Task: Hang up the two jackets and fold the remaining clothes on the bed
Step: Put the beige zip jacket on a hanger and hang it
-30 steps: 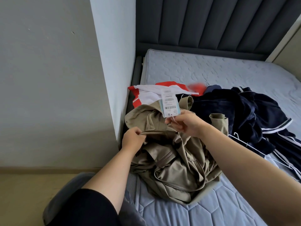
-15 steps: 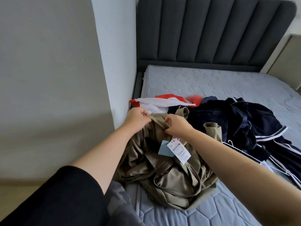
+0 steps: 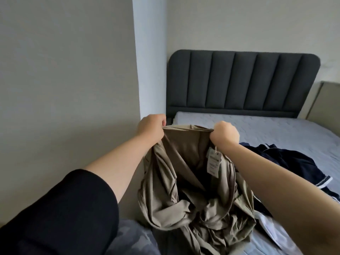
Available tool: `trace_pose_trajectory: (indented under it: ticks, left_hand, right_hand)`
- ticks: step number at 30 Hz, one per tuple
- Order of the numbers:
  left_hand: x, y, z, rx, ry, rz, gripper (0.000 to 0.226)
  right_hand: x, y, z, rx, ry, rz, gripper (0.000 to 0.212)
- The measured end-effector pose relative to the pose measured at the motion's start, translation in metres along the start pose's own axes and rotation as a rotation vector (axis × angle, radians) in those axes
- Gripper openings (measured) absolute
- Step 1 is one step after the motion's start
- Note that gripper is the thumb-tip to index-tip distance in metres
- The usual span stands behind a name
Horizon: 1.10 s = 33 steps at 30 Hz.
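I'm gripping the khaki jacket (image 3: 184, 181) by its top edge, left hand (image 3: 151, 128) and right hand (image 3: 225, 134) each clenched on a corner, its bulk bunching on the bed (image 3: 276, 129). I should be lifting higher so the twisted folds drop free. The navy garment (image 3: 292, 162) is lying just right, and the price tag (image 3: 213, 162) is dangling inside.

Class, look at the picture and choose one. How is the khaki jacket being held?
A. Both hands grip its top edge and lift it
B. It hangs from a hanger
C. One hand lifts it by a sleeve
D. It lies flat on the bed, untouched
A: the left hand and the right hand each grip the top edge of the khaki jacket, which droops below them toward the bed.
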State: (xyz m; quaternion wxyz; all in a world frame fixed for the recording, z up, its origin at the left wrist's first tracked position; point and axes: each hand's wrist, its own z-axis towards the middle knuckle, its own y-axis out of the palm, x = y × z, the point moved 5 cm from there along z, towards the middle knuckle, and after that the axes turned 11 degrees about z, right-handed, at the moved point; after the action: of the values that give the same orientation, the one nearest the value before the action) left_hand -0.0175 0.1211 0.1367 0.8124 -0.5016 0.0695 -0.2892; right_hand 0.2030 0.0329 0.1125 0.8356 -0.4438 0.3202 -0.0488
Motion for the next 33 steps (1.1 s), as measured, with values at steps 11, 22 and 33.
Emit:
trace_pose_trajectory:
  ticks: [11,22,33]
  left_hand:
    - [-0.028,-0.101,-0.002,0.244,-0.231,0.072,0.021]
    - [-0.11,-0.256,-0.013,0.572,-0.547,-0.361,0.023]
    - [-0.294,-0.343,-0.087,0.301,-0.485,0.157,0.035]
  right_hand:
    - [-0.098,-0.076,-0.015,0.15,-0.182,0.305,0.013]
    - [-0.291,-0.129,-0.037,-0.007,-0.361,1.048,0.029]
    - [-0.463,-0.061,-0.075,-0.053,-0.639,0.876,0.015]
